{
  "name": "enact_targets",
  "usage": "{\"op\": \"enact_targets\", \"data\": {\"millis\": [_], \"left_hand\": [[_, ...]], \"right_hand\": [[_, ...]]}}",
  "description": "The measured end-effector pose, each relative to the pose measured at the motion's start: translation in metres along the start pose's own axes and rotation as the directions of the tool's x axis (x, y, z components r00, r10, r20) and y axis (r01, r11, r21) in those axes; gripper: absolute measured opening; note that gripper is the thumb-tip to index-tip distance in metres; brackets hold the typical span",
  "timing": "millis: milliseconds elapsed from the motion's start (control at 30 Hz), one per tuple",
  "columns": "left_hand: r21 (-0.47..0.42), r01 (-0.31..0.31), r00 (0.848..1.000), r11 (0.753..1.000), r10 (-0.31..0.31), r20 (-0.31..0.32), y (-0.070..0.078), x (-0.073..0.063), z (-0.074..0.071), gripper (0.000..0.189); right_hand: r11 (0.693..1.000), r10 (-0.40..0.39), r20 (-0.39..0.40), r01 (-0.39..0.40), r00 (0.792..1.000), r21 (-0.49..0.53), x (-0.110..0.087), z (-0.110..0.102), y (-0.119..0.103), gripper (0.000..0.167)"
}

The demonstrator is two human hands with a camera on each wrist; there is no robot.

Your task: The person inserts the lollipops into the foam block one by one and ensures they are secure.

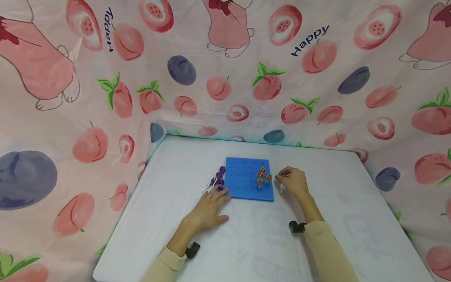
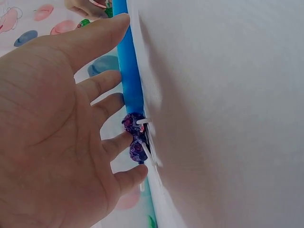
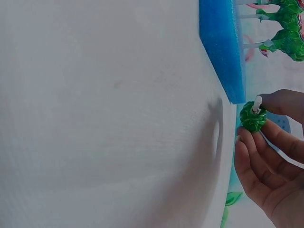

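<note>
A blue board point(image 1: 241, 192) with rows of small holes lies on the white table. Several red-and-green lollipops point(image 1: 260, 174) stand on their sticks in its right part. My right hand point(image 1: 294, 182), just right of the board, pinches one lollipop point(image 3: 252, 118); the right wrist view shows its green wrapper and white stick. Purple-wrapped lollipops point(image 1: 219, 175) lie in a loose group along the board's left edge. With fingers spread, my left hand point(image 1: 207, 209) rests by the board's near left corner. Its fingertips reach the nearest purple lollipops point(image 2: 137, 149); whether they touch is unclear.
The white table point(image 1: 253, 235) extends around the board. Behind and at both sides hangs a pink cloth point(image 1: 218, 70) printed with fruit and rabbit figures. A small black device point(image 1: 297, 227) sits at each wrist.
</note>
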State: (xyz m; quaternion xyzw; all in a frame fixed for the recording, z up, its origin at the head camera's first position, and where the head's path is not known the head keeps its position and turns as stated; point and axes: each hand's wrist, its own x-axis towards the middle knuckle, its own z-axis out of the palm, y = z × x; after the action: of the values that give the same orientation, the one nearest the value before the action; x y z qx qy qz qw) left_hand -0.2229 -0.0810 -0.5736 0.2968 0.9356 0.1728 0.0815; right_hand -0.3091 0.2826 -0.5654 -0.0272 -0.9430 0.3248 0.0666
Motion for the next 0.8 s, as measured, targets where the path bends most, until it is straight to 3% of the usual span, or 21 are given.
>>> {"op": "enact_targets", "data": {"millis": [800], "left_hand": [[-0.041, -0.014, 1.0, 0.999, 0.014, -0.014, 0.003, -0.002, -0.004, 0.076]], "right_hand": [[0.993, -0.084, -0.14, 0.095, 0.987, 0.075, -0.005, -0.024, -0.019, 0.024]]}}
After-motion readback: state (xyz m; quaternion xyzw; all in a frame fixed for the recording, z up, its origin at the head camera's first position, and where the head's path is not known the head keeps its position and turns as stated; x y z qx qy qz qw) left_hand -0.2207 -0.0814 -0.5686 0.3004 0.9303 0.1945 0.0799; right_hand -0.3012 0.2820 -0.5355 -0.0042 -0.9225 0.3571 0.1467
